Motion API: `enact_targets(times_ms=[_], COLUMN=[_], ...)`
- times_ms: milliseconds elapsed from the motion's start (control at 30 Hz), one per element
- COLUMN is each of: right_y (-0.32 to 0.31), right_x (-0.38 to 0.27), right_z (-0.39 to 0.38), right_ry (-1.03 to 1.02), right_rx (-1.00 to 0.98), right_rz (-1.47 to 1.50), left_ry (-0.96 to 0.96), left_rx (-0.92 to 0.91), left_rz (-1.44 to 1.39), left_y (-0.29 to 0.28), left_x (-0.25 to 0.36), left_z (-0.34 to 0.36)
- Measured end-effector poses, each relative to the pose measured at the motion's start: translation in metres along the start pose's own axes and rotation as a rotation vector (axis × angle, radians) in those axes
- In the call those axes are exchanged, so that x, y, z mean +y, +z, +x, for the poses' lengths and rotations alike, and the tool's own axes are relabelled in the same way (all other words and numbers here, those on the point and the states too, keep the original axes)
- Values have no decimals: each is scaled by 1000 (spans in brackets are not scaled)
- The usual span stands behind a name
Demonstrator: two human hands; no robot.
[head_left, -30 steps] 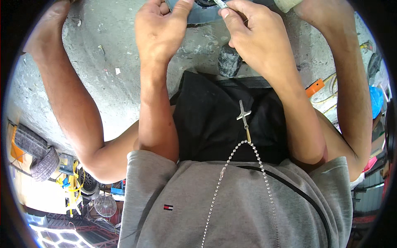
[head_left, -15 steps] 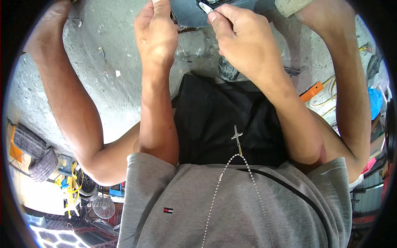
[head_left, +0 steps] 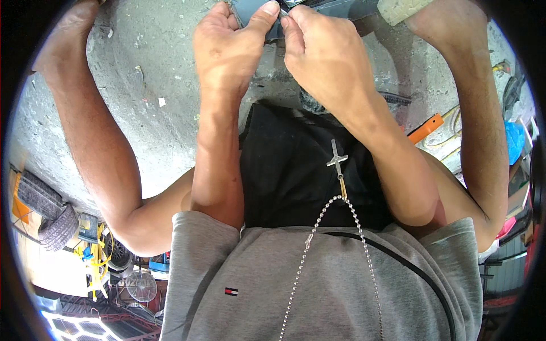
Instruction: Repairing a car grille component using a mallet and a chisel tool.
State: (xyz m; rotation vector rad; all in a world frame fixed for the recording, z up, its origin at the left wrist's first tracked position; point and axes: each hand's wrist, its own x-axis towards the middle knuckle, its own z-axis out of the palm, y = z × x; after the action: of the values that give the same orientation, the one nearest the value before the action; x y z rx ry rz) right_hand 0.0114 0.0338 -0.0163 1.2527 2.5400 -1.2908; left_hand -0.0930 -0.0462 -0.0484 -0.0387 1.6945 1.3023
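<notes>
My two hands come together at the top edge, over a dark blue-grey panel (head_left: 250,8) whose far part lies outside the picture. My right hand (head_left: 333,51) pinches a small shiny silvery strip (head_left: 284,12) between thumb and forefinger; most of it is hidden. Beside it, my left hand (head_left: 230,51) has its fingers curled in and its thumb reaching across to the strip, almost touching the right fingertips. What the left fingers grip cannot be made out. A dark rounded object (head_left: 310,102) lies on the floor under my right wrist.
Bare concrete floor (head_left: 153,68) spreads between my bent legs. A pale block (head_left: 401,9) sits near my right foot. An orange-handled tool (head_left: 425,129) and a black toothed strip (head_left: 395,99) lie right of my forearm. Tyres (head_left: 58,227) and a fan (head_left: 141,287) stand far left.
My left hand has moved right, bringing its thumb over to the silvery strip. My right hand has shifted slightly, and its fingers now cover more of the strip.
</notes>
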Motion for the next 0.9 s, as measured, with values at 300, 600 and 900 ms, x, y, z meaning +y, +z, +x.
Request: enact_targets(times_ms=[300, 600, 900], right_y=[2, -27, -13], right_x=[-1, -20, 1], right_z=[8, 23, -3], right_ry=[90, 420, 108], right_rx=[21, -282, -38], right_rz=[133, 436, 175], left_ry=[15, -35, -333], left_rx=[54, -119, 164], left_rz=[176, 14, -276], left_y=[6, -12, 6], left_x=[8, -8, 30], left_z=[-5, 6, 5])
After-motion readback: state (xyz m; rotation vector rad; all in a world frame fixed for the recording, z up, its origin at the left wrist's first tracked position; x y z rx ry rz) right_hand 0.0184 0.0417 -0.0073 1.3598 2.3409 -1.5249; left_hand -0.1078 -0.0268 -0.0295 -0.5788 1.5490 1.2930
